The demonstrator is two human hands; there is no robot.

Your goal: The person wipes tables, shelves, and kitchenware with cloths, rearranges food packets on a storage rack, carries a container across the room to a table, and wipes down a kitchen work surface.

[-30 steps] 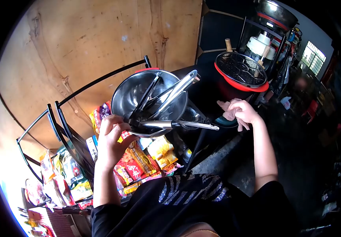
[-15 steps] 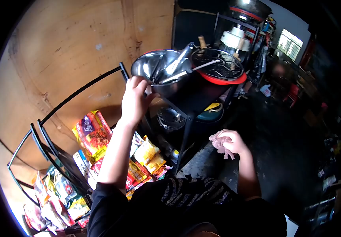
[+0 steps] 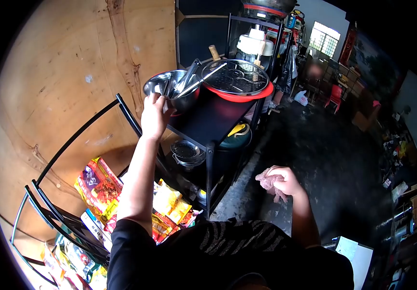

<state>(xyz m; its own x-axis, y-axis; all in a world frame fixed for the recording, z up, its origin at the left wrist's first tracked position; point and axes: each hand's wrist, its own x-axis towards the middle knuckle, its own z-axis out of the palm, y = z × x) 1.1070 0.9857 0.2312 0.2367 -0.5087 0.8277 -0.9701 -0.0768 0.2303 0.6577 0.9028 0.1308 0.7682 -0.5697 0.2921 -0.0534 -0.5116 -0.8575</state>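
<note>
My left hand (image 3: 155, 116) reaches to the near rim of a steel bowl (image 3: 187, 103), its fingers closed over the edge. Several long utensils (image 3: 187, 79) with metal handles stand slanted in the bowl, which rests on a black shelf unit (image 3: 203, 124). Crumpled in my right hand (image 3: 288, 181) is a pinkish cloth (image 3: 269, 183), held above the floor away from the shelf. Beside the bowl, a glass lid (image 3: 235, 77) lies over a red basin (image 3: 247, 96).
Bagged snack packets (image 3: 172, 200) fill a black-framed rack (image 3: 85, 130) at lower left. A plywood wall (image 3: 73, 58) stands behind it. Stacked pans (image 3: 187, 152) sit on the lower shelf. Farther back are a red chair (image 3: 334, 95) and a seated person, blurred.
The view has shifted right. My left hand and the bowl are farther back on the shelf, with more of its black top showing in front. The cloth stays in my right hand.
</note>
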